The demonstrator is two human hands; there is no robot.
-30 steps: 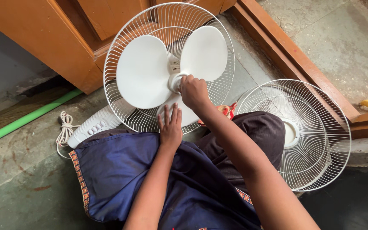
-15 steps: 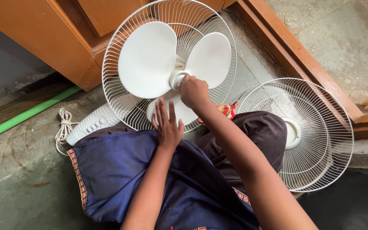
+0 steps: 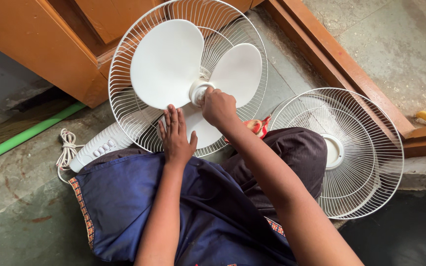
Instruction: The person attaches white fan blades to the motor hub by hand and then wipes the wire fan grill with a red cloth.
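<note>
A white fan lies on the floor with its rear wire guard [image 3: 129, 106] around three white blades [image 3: 166, 61]. My right hand [image 3: 217, 108] is closed around the round hub cap [image 3: 196, 91] at the centre of the blades. My left hand [image 3: 175, 138] lies flat with fingers spread against the lowest blade and the guard's lower rim. The fan's white stem with control buttons [image 3: 99, 146] sticks out to the left beside my blue-clad knee.
The detached front wire guard [image 3: 366, 148] lies on the floor at my right. A coiled white cord [image 3: 66, 150] sits by the stem. A green hose [image 3: 23, 135] runs along the left. Orange wooden furniture [image 3: 35, 39] stands behind; a wooden door frame [image 3: 341, 64] crosses the upper right.
The blades have turned anticlockwise under my right hand. My left hand slid left along the lower blade. The view shifted slightly, so the fan sits further left.
</note>
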